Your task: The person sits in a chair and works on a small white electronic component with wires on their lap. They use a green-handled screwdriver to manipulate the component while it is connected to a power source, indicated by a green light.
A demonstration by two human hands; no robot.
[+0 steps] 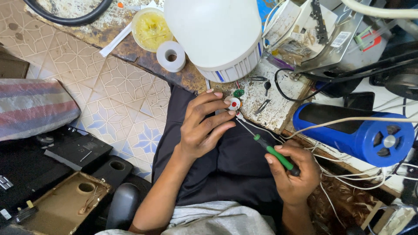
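Observation:
My left hand (203, 124) pinches a small round white part with a red centre (234, 104) between fingertips, just over the worn bench edge. My right hand (292, 172) grips a green-handled screwdriver (273, 151); its thin shaft points up-left and its tip meets the white part. A small green circuit board (238, 92) on thin wires lies just above that part, under a large white bulb-shaped lamp housing (217, 32) standing on the bench. Both hands hover above my lap in dark trousers.
A blue cylindrical speaker (355, 130) lies at the right among white cables. On the bench (278, 111) stand a roll of white tape (171, 55), a tub of yellow paste (151, 28) and metal clutter. Patterned floor tiles, a striped cushion and open boxes lie left.

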